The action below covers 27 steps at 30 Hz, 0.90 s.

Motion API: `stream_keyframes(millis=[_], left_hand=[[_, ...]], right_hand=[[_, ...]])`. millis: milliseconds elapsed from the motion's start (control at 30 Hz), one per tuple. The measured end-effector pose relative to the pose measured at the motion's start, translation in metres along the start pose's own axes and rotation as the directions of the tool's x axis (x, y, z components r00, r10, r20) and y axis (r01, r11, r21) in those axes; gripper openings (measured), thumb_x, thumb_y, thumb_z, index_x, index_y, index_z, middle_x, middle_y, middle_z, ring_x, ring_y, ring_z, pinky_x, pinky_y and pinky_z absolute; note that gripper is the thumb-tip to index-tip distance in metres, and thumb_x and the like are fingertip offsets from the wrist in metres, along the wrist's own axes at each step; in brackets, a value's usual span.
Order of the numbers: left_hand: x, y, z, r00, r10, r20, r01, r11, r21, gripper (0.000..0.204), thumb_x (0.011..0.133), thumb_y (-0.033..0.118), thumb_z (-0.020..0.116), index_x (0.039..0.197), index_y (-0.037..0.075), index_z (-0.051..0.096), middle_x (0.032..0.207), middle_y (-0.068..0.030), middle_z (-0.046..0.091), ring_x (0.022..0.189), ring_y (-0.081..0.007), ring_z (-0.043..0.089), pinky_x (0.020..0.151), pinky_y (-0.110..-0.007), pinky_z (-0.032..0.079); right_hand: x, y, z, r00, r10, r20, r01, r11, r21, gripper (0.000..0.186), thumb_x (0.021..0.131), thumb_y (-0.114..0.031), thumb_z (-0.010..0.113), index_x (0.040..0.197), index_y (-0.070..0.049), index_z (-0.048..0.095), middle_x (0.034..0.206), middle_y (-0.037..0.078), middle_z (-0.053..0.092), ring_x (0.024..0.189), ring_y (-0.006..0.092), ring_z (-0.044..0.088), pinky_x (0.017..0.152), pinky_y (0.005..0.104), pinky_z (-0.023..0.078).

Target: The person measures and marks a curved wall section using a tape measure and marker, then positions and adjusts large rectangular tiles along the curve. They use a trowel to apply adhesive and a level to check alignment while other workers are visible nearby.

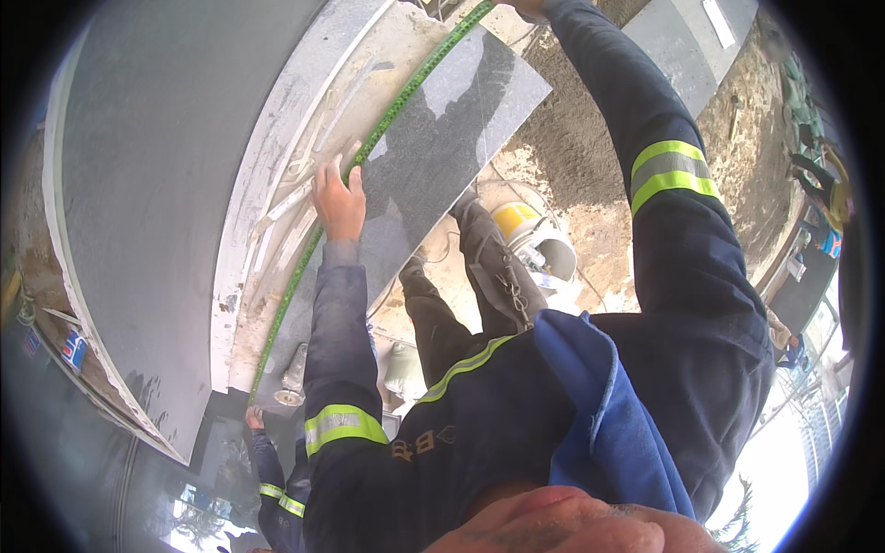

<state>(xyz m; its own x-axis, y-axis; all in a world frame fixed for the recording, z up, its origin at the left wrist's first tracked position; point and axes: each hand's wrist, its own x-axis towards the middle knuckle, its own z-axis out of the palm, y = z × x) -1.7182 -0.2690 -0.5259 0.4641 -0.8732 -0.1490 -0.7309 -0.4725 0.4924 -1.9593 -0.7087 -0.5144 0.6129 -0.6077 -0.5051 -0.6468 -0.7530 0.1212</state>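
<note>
A long green strip with dark marks (406,95), which looks like a measuring tape, runs along the edge of a dark grey stone slab (433,138). My left hand (339,201) straddles the strip, thumb on one side and fingers on the other, closed lightly around it. My right hand (524,7) is at the strip's far end, its fingers bent around it and partly cut off by the upper picture edge. At the lower left a co-worker's hand (254,417) is on the strip's other end.
A large grey panel (175,184) with a pale, rough edge lies to the left. Past the slab stands a white bucket (544,244) with a yellow label, near my legs. Beside the strip rests a power tool (293,378). Sandy ground (581,157) and other people are at right.
</note>
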Motion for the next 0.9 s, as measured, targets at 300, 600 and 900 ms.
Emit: stream_keyframes(millis=[300, 600, 900], left_hand=[[0.087, 0.055, 0.066, 0.999, -0.045, -0.013, 0.044, 0.997, -0.064, 0.035, 0.096, 0.029, 0.067, 0.117, 0.002, 0.07, 0.112, -0.0224, 0.07, 0.107, -0.0418, 0.065, 0.093, -0.049, 0.05], [0.164, 0.133, 0.114, 1.0, 0.021, -0.02, -0.024, 0.988, -0.154, 0.026, 0.092, 0.029, 0.073, 0.102, 0.006, 0.076, 0.093, -0.0199, 0.073, 0.09, -0.0399, 0.07, 0.08, -0.047, 0.053], [0.179, 0.152, 0.124, 0.952, -0.25, 0.178, 0.297, 0.896, -0.33, 0.022, 0.088, 0.028, 0.078, 0.086, 0.007, 0.075, 0.08, -0.0172, 0.073, 0.076, -0.0362, 0.071, 0.07, -0.045, 0.053]], right_hand=[[0.028, 0.013, 0.037, 0.994, -0.089, -0.07, 0.098, 0.984, 0.149, 0.032, 0.093, -0.016, 0.055, 0.117, -0.025, 0.075, 0.111, 0.013, 0.073, 0.104, 0.029, 0.071, 0.083, 0.0453, 0.059], [0.035, 0.024, 0.057, 0.96, -0.107, -0.258, 0.164, 0.963, 0.214, 0.025, 0.093, -0.024, 0.058, 0.113, -0.019, 0.072, 0.106, 0.014, 0.072, 0.107, 0.0318, 0.07, 0.082, 0.0482, 0.057], [0.036, 0.006, 0.068, 0.888, -0.315, -0.335, 0.377, 0.916, 0.138, 0.042, 0.1, -0.049, 0.057, 0.122, -0.015, 0.065, 0.108, 0.016, 0.068, 0.098, 0.0341, 0.069, 0.086, 0.0492, 0.054]])
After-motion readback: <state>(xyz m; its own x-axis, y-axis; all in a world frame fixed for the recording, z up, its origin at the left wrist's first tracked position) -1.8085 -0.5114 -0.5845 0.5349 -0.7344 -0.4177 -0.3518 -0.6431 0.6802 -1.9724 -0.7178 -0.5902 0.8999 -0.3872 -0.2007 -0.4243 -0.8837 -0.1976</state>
